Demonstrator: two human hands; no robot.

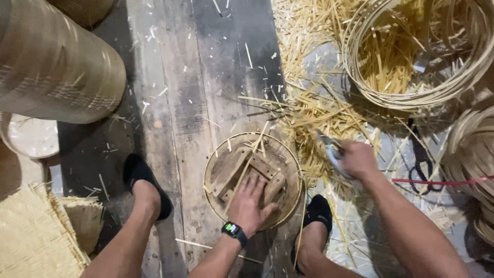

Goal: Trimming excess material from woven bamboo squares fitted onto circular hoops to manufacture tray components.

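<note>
The left hand (250, 202) lies spread flat on the round wooden frame (253, 180) on the floor; the right hand (356, 159) grips probably a knife (332, 152). Cut bamboo strips (319, 110) lie beside, unwoven.

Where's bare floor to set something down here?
Freest: dark floorboards between the big woven cylinder and the straw pile, above the round wooden form under the left hand. Crowded: right side, around the right hand, coiled hoops, scissors.
</note>
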